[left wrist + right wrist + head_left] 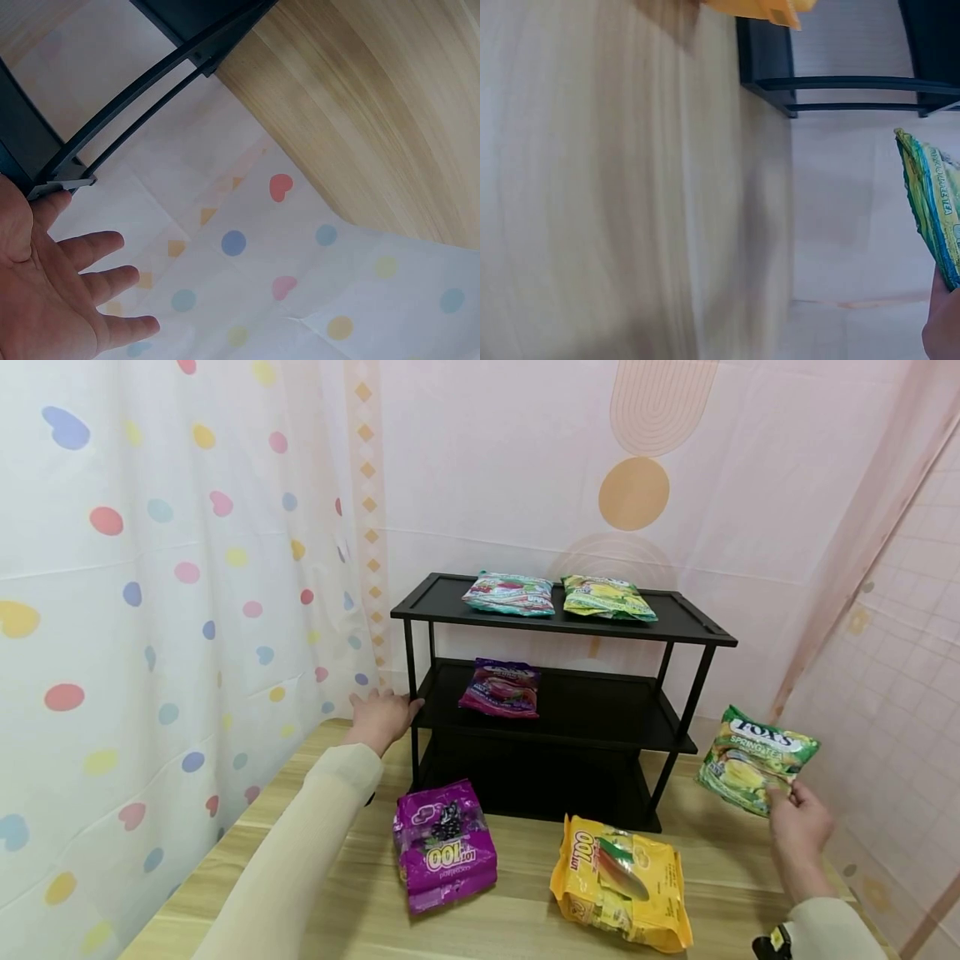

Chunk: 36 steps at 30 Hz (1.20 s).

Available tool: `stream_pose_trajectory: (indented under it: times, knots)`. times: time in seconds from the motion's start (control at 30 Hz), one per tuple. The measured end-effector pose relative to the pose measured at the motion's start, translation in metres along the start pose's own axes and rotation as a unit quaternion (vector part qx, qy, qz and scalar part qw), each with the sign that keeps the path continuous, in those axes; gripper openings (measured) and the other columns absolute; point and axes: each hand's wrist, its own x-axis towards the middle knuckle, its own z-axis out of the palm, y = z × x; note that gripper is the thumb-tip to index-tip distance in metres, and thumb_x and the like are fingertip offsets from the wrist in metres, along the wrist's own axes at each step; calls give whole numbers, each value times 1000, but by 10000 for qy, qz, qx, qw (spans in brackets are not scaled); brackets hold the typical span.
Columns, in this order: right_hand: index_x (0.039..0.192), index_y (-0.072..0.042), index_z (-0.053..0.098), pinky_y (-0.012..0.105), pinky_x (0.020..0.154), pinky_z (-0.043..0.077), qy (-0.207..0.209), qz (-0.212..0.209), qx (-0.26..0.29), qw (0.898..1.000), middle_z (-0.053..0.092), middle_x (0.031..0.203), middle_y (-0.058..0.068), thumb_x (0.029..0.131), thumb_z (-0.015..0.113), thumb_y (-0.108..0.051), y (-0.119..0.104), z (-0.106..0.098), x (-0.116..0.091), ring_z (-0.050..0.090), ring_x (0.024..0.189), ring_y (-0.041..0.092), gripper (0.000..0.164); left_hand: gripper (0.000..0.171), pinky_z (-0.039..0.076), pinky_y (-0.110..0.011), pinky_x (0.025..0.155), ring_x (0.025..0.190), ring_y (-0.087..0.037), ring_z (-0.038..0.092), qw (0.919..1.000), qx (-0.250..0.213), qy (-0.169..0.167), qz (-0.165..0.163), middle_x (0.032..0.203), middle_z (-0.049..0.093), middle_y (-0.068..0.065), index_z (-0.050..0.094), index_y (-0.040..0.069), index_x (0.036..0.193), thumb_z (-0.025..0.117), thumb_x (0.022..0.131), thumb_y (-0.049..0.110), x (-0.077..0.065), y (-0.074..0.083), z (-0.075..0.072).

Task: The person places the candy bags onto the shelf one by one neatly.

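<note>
My right hand (801, 827) pinches a green Fox's candy bag (756, 760) by its lower corner, held up to the right of the black three-tier shelf (600, 714). In the right wrist view the bag (939, 202) shows only its edge at the far right. My left hand (381, 718) touches the left end of the middle tier, fingers spread; the left wrist view shows its fingers (105, 286) extended beside the rack's end. A purple Fox's bag (501, 688) lies on the middle tier. On the top tier lie a teal-and-white bag (510, 593) and a yellow-green bag (607, 598).
In front of the shelf on the wooden table (517, 935) lie a purple grape candy bag (446, 847) and a yellow mango candy bag (622, 885). Patterned curtains hang at the left (187, 635) and behind the shelf.
</note>
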Motion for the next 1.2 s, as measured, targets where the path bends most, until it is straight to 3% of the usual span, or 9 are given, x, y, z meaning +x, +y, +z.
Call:
stream_pose_trajectory:
  times: [0.13, 0.27, 0.4, 0.5, 0.7, 0.8, 1.03, 1.2]
  knots:
    - [67, -27, 59, 15, 48, 30, 245, -337, 319, 9986, 39, 59, -14, 94, 64, -14, -6, -3, -1, 35, 54, 3, 31, 54, 19, -77, 102, 127, -51, 42, 10000, -16, -41, -21, 129, 57, -25, 60, 4, 135, 31, 109, 41, 0, 0, 1]
    - [62, -24, 57, 15, 45, 27, 370, -500, 722, 9954, 38, 57, -12, 94, 66, -11, -12, -6, 0, 33, 51, 4, 35, 54, 18, -77, 102, 128, -50, 42, 10000, -40, -69, -23, 129, 57, -25, 60, 4, 134, 31, 109, 42, 1, 0, 2]
    - [69, -27, 65, 15, 44, 27, 449, -397, 1360, 9889, 46, 56, -14, 93, 68, -9, -18, -11, -1, 35, 49, 2, 30, 54, 18, -77, 102, 128, -50, 42, 10000, -48, -49, -6, 129, 57, -25, 61, 4, 134, 31, 109, 41, 0, 0, 1]
    - [78, -30, 71, 11, 46, 33, 470, -396, 1977, 9783, 58, 60, -18, 92, 68, -5, -24, -12, -1, 45, 52, -3, 29, 53, 18, -77, 103, 128, -50, 42, 10000, -36, -28, 4, 130, 56, -26, 60, 4, 134, 31, 109, 40, -1, 0, -2]
    - [94, -17, 78, 8, 58, 47, 335, -378, 3062, 9506, 71, 74, -13, 90, 69, 2, -35, -11, -5, 63, 66, -1, 21, 53, 18, -77, 103, 129, -50, 42, 10000, -17, -29, 2, 132, 56, -25, 60, 4, 135, 31, 109, 40, -2, 1, -2]
    - [98, -14, 78, 10, 63, 50, 159, -402, 3273, 9439, 73, 80, -11, 91, 69, 2, -41, -8, -9, 67, 72, 0, 20, 53, 18, -77, 103, 129, -49, 42, 10000, -4, -32, -4, 131, 56, -25, 60, 5, 136, 31, 109, 41, -2, 1, -2]
    - [92, -13, 77, 11, 61, 50, -40, -593, 3412, 9381, 74, 78, -7, 90, 66, 7, -49, 2, -18, 66, 68, 1, 23, 53, 20, -77, 102, 127, -50, 42, 10000, 23, -54, 8, 129, 56, -25, 59, 4, 136, 31, 109, 40, -2, 1, -2]
    - [91, -15, 77, 10, 59, 49, -134, -700, 3374, 9387, 74, 78, -7, 90, 65, 8, -51, 8, -22, 65, 66, 1, 26, 53, 21, -77, 102, 127, -50, 43, 10000, 22, -53, -8, 127, 57, -25, 59, 4, 136, 31, 109, 40, -2, 2, -3]
